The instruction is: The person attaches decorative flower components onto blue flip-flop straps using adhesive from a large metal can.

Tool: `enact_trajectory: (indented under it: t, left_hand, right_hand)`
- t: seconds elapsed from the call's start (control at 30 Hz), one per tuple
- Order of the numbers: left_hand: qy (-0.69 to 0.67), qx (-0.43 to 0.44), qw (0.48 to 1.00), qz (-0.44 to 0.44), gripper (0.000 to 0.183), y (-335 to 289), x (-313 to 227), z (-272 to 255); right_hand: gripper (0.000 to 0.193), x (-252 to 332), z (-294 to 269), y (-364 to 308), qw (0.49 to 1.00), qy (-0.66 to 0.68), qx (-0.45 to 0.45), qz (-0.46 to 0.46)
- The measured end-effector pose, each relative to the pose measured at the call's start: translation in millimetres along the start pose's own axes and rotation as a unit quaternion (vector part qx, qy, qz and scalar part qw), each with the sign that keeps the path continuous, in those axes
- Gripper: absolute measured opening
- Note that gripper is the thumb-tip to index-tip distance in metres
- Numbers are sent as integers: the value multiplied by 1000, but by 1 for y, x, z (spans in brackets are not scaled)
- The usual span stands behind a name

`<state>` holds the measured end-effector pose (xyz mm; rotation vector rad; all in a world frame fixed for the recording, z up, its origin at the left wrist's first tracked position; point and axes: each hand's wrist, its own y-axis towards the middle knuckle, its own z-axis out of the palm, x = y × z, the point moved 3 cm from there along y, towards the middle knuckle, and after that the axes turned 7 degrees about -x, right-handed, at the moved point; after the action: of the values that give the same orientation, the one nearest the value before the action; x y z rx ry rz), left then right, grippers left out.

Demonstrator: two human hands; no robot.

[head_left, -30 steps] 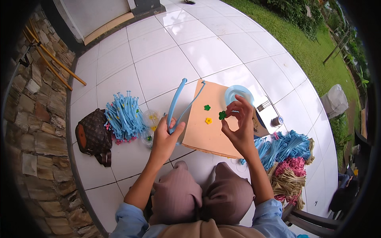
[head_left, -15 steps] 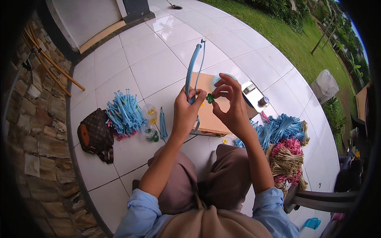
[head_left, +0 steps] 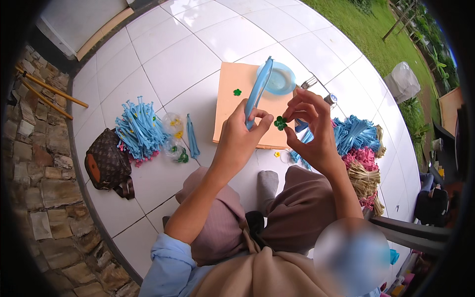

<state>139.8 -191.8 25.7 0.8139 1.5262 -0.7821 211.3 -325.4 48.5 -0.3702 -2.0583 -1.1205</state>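
Observation:
My left hand (head_left: 241, 129) is closed round a folded light-blue strip (head_left: 258, 91), which stands up from the fist. Between thumb and fingertips, my right hand (head_left: 312, 129) pinches a small green flower-shaped piece (head_left: 280, 123). The flower sits close to the left fingertips; whether they touch it I cannot tell. Under both hands stands a cardboard box (head_left: 228, 111), its top carrying another green flower (head_left: 237, 92) and a pale blue bowl (head_left: 277, 79).
Left on the tiles lie a brown backpack (head_left: 106, 161), a blue strip bundle (head_left: 141, 129), clear bags (head_left: 174, 126) and a single blue strip (head_left: 193, 136). Blue, pink and beige bundles (head_left: 363, 173) lie right. A fork (head_left: 308, 82) and a small cylinder (head_left: 331, 99) are beyond my right hand.
The view has shifted, showing more of the box top and the green flower on it. Both hands appear further right and slightly lower, still holding the blue strip and green flower.

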Motion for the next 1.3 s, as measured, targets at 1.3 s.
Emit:
enact_trajectory:
  t: [1.3]
  left_hand:
    - [-53,-51,992,99,23,35,23,4]
  right_hand:
    - [40,-140,-1,-7,852,304,-24,426]
